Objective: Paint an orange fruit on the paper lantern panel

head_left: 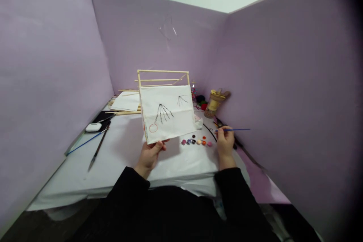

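Observation:
A light wooden stick frame (163,71) with white cloth (181,121) over its lower part is raised above the table. Dark branching lines and a red circle outline are painted on the cloth. My left hand (150,155) grips this frame from below, thumb in front, its other fingers partly hidden. Off to the right, my right hand (225,144) pinches a thin blue paintbrush (239,129), held nearly level and away from the cloth. Between the hands, small open paint pots (199,142) in several colours sit on the table.
Two more brushes, one blue (86,143) and one dark (98,147), lie at left near a white case (93,127). Behind them are white paper (126,101) and wooden sticks (124,113). A yellow-brown container (214,103) stands back right. Purple partitions (283,64) enclose the white-covered table (121,162).

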Action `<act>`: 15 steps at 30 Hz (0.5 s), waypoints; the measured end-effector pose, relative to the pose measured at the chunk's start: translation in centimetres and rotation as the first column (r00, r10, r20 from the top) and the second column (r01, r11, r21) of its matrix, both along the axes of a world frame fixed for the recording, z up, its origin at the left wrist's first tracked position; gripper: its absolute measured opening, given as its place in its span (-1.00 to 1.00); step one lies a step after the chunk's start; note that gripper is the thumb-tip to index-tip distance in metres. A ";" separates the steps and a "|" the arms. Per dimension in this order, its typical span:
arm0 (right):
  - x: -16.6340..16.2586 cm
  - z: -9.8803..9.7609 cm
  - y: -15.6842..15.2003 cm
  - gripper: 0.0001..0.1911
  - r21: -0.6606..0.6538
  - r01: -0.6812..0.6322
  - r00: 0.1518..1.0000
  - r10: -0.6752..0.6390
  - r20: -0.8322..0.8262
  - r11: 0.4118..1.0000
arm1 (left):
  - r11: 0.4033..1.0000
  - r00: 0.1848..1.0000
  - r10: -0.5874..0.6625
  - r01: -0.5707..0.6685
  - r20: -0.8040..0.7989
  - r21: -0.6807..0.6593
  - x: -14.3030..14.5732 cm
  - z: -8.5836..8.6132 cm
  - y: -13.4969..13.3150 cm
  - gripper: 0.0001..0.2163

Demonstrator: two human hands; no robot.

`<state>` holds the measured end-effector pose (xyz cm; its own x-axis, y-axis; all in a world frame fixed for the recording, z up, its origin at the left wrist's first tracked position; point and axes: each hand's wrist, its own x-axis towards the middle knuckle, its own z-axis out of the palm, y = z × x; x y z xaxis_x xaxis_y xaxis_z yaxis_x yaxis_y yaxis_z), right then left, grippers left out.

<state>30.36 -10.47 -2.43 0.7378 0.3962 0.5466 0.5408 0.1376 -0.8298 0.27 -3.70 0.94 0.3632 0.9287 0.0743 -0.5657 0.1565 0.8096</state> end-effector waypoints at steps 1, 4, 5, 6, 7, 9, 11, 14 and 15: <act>0.0 -0.2 0.1 -0.74 -0.023 -0.024 1.000 0.025 0.017 0.999 | 1.000 1.000 0.001 -0.001 0.003 0.000 0.0 0.0 0.1 -0.65; -0.1 -0.3 0.1 -0.76 -0.106 -0.108 0.991 0.115 0.066 0.989 | 1.000 1.000 -0.004 0.004 0.018 -0.003 -0.1 -0.2 0.2 -0.66; -0.2 -0.3 0.1 -0.76 -0.131 -0.124 0.988 0.135 0.080 0.984 | 1.000 1.000 -0.005 0.005 0.024 -0.006 -0.1 -0.3 0.3 -0.66; -0.2 -0.2 0.0 -0.76 -0.153 -0.131 0.985 0.146 0.092 0.980 | 1.000 1.000 -0.006 0.006 0.029 -0.010 -0.1 -0.3 0.3 -0.67; -0.2 -0.2 0.0 -0.76 -0.170 -0.130 0.983 0.149 0.104 0.977 | 1.000 0.999 -0.006 0.007 0.034 -0.013 -0.1 -0.3 0.3 -0.68; -0.2 -0.2 0.1 -0.77 -0.198 -0.123 0.980 0.150 0.127 0.972 | 1.000 0.999 -0.008 0.009 0.041 -0.016 -0.1 -0.3 0.3 -0.68; -0.1 -0.2 0.2 -0.77 -0.221 -0.119 0.977 0.154 0.146 0.968 | 1.000 0.999 -0.013 0.014 0.043 -0.020 -0.1 -0.2 0.3 -0.69; -0.1 -0.3 0.3 -0.77 -0.246 -0.126 0.973 0.168 0.157 0.961 | 0.999 0.999 -0.016 0.017 0.040 -0.029 -0.1 -0.2 0.3 -0.69; -0.1 -0.3 0.4 -0.77 -0.251 -0.129 0.973 0.171 0.156 0.959 | 0.999 0.999 -0.016 0.017 0.039 -0.030 -0.1 -0.2 0.3 -0.69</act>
